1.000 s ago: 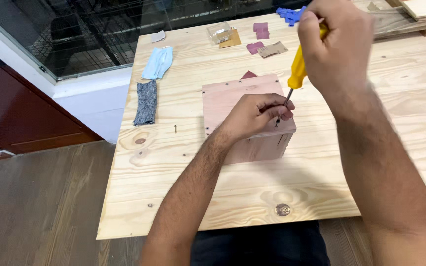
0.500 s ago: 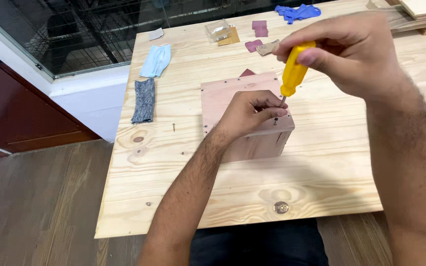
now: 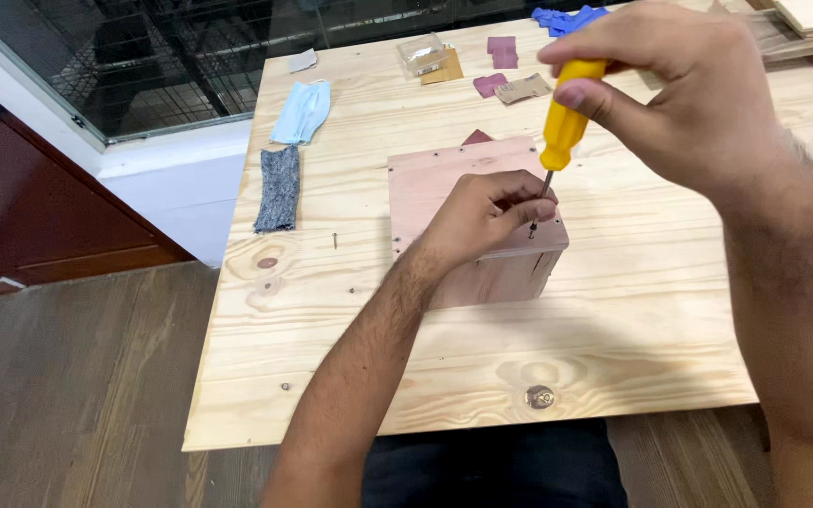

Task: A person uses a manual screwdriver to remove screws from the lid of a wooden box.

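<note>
While hands steady it (pale, square-edged), wooden box [image 3: 475, 221] meets yellow screwdriver [image 3: 565, 127].

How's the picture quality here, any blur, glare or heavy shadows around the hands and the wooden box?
Head view: even, soft light; wooden box, left hand and right hand with the yellow screwdriver look sharp. A faint shadow lies on the table before the box; no glare.

Pale wooden box [image 3: 482, 226] at table centre, flat top, yellow-handled screwdriver [image 3: 562, 132] upright above its 3 o'clock corner, thin metal tip touching the box top
</note>
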